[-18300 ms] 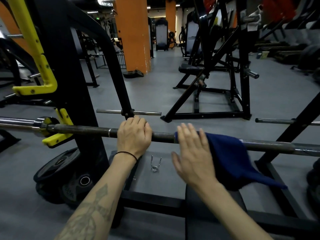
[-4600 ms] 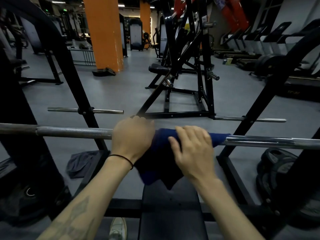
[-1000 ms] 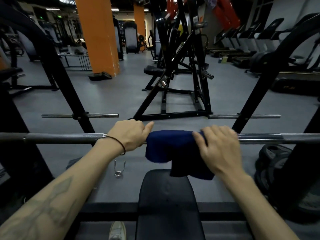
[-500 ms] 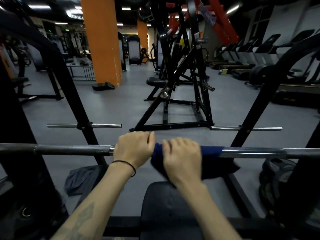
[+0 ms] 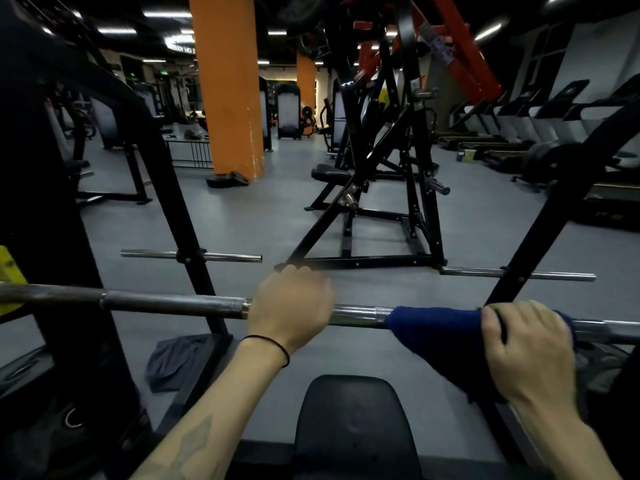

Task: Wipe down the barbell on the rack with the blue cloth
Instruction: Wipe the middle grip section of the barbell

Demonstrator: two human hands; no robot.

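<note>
Rightward along the barbell (image 5: pixel 180 302) my right hand (image 5: pixel 528 351) has dragged the blue cloth (image 5: pixel 438 332), gripping it; my left hand (image 5: pixel 291 308) grips bare steel.

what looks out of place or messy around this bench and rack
A crumpled grey cloth lies on the floor by the rack's left post, apparently dropped. Otherwise nothing stands out: the barbell sits level, the left hand grips it and the right hand holds the blue cloth on it.

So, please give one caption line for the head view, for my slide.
Left hand steadies the racked barbell while the right hand presses the blue cloth around it.
</note>
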